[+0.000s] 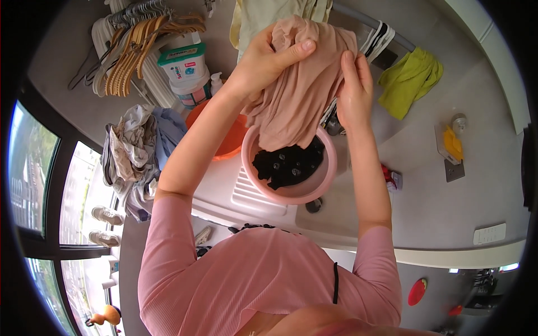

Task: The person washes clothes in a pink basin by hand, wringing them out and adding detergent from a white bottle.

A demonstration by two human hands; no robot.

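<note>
A dusty-pink garment (302, 92) hangs in loose folds between my two hands. My left hand (269, 59) grips its upper left part, thumb lying across the front. At its right edge, my right hand (356, 86) pinches the fabric between thumb and fingers. The garment's lower end hangs over the far rim of a pink plastic basin (330, 168); whether it touches the rim, I cannot tell. Inside the basin, a black cloth (290, 166) lies in water with several bubbles on it. The basin rests partly on the ribbed washboard (256, 191) of a white laundry sink.
Left of the basin are an orange basin (225, 136) and a heap of clothes (132, 147). Hangers (134, 54) and a green-lidded tub (183, 63) stand behind. A pale garment (269, 21) and a lime-green cloth (410, 84) hang at the back. A black drain (314, 205) shows in the sink.
</note>
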